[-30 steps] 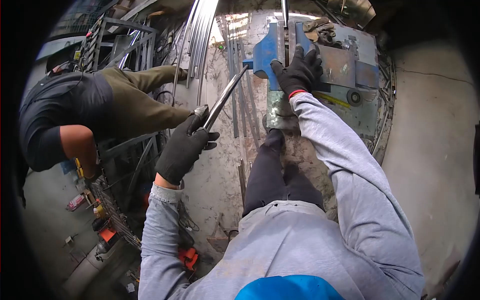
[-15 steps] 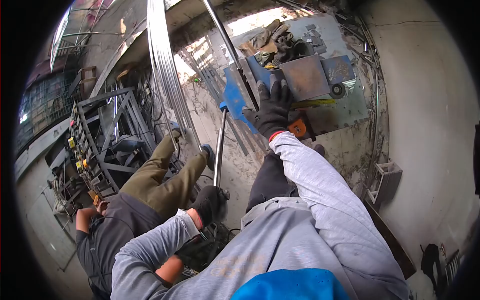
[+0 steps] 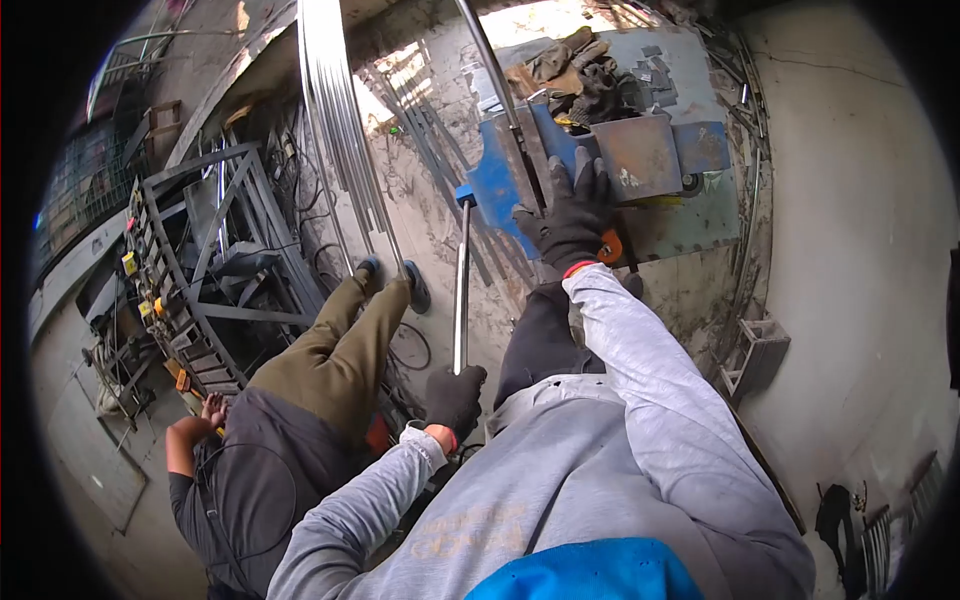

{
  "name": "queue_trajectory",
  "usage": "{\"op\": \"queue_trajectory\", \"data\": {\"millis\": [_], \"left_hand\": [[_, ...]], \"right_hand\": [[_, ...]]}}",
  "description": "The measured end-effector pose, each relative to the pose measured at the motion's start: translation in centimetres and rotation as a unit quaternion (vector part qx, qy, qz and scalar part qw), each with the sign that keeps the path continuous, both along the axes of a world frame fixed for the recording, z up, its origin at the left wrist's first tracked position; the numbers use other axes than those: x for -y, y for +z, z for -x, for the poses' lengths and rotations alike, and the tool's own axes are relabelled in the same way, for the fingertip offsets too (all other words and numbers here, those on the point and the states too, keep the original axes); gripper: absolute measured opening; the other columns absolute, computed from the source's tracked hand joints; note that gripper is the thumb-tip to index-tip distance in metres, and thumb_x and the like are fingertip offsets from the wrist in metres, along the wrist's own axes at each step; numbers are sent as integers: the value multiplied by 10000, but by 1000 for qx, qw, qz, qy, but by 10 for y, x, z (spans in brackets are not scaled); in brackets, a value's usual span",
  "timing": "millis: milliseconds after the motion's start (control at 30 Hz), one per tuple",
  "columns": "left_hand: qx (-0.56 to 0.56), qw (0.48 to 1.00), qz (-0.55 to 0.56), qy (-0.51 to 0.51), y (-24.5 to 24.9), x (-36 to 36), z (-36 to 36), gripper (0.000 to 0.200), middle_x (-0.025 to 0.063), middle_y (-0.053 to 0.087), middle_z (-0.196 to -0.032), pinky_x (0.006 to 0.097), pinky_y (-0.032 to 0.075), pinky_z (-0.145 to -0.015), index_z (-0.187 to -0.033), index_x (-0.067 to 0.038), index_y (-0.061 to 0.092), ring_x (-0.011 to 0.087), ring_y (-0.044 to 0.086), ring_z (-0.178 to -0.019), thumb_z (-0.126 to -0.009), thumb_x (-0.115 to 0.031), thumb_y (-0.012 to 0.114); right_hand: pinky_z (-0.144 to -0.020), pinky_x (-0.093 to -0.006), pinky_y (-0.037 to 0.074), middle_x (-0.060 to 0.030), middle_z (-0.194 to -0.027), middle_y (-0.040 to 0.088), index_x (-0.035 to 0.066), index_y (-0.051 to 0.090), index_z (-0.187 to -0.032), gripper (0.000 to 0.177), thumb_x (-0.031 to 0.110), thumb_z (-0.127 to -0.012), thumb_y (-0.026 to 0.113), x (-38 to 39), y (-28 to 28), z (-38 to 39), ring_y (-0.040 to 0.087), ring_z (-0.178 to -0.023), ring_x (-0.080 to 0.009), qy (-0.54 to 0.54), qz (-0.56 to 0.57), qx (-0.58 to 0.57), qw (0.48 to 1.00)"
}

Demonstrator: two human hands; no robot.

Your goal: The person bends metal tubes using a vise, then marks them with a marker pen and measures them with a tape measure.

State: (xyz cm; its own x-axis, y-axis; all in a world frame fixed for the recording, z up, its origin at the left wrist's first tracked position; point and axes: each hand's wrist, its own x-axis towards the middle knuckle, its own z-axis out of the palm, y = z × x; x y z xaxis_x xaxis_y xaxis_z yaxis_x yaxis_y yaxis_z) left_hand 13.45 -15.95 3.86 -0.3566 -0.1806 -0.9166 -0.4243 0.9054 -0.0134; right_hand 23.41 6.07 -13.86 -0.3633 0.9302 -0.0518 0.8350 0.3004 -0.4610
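Note:
My left hand (image 3: 454, 397), in a dark glove, is closed around the lower end of a shiny metal bar (image 3: 461, 290). A blue block (image 3: 465, 194) sits at the bar's far end. My right hand (image 3: 570, 222), also gloved, lies with spread fingers beside a dark slotted metal piece (image 3: 527, 165) on a blue metal plate (image 3: 490, 175). A long metal tube (image 3: 490, 55) runs into that piece from above. Part of an orange tool (image 3: 610, 246), which looks like a tape measure case, shows under my right wrist. What my palm touches is hidden.
A rusty square plate (image 3: 636, 157) and dark crumpled cloths (image 3: 590, 75) lie beyond my right hand. Long metal profiles (image 3: 335, 120) stretch along the left, near a co-worker in olive trousers (image 3: 325, 345). A dark metal frame (image 3: 225, 240) and a wall (image 3: 840, 220) flank the area.
My left hand has moved up and right with the bar, which stands more upright in view. The view has shifted slightly. The co-worker's legs have changed position. My right hand stays spread.

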Motion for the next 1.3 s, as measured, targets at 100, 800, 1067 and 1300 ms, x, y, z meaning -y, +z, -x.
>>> {"op": "queue_trajectory", "data": {"millis": [100,800,1067,1300], "left_hand": [[-86,986,-63,-132,-28,34,-24,270,138,620,-594,407,447,-525,-777,29,685,230,581,-507,-819,-234,639],[-190,968,-128,-102,-230,147,-115,317,259,719,-835,485,547,-758,-954,-9,731,429,720,-838,-867,-311,689],[-274,943,-142,-124,-290,152,-128,344,228,688,-743,556,516,-680,-843,-54,682,464,686,-746,-856,-398,674],[-299,934,-162,-112,-352,148,-133,304,235,687,-761,545,518,-659,-857,-58,670,464,685,-753,-880,-361,658]], "right_hand": [[-1210,-611,225,-199,-1610,321,174,533,-1465,972,618,-657,839,2,-4,4,244,-1489,-469,16,-2,-12,1000],[-1249,-579,154,-310,-1652,221,36,413,-1535,1085,593,-695,816,10,-16,7,206,-1510,-519,18,-15,70,997],[-1263,-508,161,-387,-1570,327,-6,419,-1536,1050,612,-761,767,13,-19,4,241,-1505,-522,31,-48,68,996],[-1254,-580,140,-360,-1638,215,54,354,-1584,1097,670,-766,750,11,-21,-1,186,-1519,-549,35,-16,53,998]]}}
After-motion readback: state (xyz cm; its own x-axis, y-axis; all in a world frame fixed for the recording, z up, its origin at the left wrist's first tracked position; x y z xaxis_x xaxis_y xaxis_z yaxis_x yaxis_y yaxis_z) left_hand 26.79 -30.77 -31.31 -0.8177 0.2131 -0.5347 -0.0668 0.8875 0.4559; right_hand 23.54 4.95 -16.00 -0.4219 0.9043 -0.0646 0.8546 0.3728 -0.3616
